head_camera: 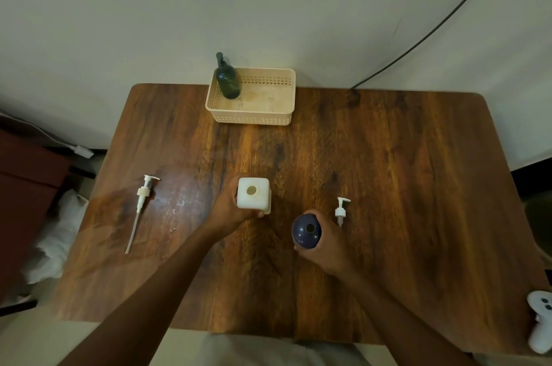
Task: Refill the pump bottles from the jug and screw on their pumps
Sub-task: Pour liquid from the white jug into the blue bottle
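Observation:
A white square jug [253, 195] with an open round mouth stands near the table's middle, and my left hand [230, 207] is wrapped around its left and front sides. To its right stands a dark blue round bottle [306, 231] with an open neck, gripped by my right hand [325, 241] from the right. A small white pump [342, 211] lies just right of that bottle. A long white pump [142, 201] with a dip tube lies at the table's left. A dark green pump bottle [228, 79] with its pump on stands in a beige basket [268, 116] at the back.
The wooden table [388, 171] has a wet-looking smear near the long pump. A white controller [541, 324] sits at the table's right front corner. A black cable [442, 22] runs down the wall behind. White cloth and dark furniture lie on the floor at left.

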Action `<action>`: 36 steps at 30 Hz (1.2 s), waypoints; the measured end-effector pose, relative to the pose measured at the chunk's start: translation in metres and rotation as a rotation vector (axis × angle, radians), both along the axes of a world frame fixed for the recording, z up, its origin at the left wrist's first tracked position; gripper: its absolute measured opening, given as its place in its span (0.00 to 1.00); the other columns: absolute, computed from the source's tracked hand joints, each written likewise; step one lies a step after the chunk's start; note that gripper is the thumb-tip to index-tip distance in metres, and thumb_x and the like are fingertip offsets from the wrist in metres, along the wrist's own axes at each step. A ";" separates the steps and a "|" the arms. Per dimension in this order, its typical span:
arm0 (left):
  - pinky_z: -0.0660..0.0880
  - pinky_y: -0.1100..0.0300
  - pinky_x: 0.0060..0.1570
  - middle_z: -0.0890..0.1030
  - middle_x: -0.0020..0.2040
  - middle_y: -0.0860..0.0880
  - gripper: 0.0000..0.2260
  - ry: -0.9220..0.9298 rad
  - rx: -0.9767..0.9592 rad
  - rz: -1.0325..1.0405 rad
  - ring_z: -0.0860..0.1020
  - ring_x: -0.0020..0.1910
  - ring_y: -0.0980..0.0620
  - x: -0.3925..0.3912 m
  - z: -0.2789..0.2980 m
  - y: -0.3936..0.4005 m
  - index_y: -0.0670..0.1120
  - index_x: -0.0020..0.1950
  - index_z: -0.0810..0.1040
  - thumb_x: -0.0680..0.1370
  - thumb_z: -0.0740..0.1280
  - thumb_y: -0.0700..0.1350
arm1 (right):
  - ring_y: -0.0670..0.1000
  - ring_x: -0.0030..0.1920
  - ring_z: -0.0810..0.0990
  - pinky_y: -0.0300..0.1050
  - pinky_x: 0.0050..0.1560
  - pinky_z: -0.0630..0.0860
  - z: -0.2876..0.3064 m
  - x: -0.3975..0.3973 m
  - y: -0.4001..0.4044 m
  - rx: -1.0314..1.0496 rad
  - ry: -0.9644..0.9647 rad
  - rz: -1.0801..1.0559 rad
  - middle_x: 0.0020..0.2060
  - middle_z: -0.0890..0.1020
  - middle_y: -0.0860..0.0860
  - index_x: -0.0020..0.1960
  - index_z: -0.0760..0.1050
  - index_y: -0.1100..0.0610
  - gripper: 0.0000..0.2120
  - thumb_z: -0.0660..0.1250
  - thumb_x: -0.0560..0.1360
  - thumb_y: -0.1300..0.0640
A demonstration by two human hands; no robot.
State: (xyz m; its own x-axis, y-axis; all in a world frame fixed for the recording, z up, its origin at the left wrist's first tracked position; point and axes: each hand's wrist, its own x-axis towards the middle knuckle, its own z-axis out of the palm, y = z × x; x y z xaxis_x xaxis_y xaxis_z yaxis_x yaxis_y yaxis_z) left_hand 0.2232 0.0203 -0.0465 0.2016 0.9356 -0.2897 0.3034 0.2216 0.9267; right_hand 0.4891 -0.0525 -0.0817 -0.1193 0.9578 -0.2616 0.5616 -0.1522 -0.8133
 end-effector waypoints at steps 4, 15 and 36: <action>0.81 0.64 0.51 0.79 0.63 0.44 0.31 -0.010 0.029 0.013 0.81 0.61 0.60 -0.004 0.010 0.004 0.39 0.69 0.70 0.70 0.79 0.30 | 0.44 0.59 0.77 0.38 0.55 0.79 0.009 -0.006 0.014 0.018 0.015 -0.049 0.59 0.76 0.41 0.64 0.66 0.43 0.39 0.83 0.59 0.48; 0.81 0.48 0.62 0.79 0.66 0.50 0.33 -0.068 0.158 -0.038 0.78 0.69 0.48 -0.010 0.094 0.037 0.53 0.71 0.70 0.70 0.80 0.49 | 0.41 0.57 0.78 0.35 0.52 0.78 0.078 -0.011 0.065 0.164 0.147 -0.057 0.57 0.77 0.37 0.63 0.70 0.43 0.37 0.83 0.58 0.45; 0.77 0.67 0.56 0.73 0.71 0.57 0.35 0.138 0.528 -0.193 0.75 0.66 0.58 0.004 0.323 0.080 0.56 0.81 0.60 0.76 0.69 0.59 | 0.40 0.54 0.81 0.28 0.45 0.76 0.288 -0.007 0.148 0.550 0.308 -0.043 0.53 0.81 0.35 0.61 0.72 0.37 0.32 0.80 0.60 0.43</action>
State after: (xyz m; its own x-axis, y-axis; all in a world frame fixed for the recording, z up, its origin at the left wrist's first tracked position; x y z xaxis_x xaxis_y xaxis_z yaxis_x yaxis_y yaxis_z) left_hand 0.2274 0.1000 0.2761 0.3761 0.9107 0.1708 0.4187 -0.3315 0.8455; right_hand 0.4824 0.0957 0.2068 -0.0692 0.9478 0.3112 0.2915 0.3175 -0.9023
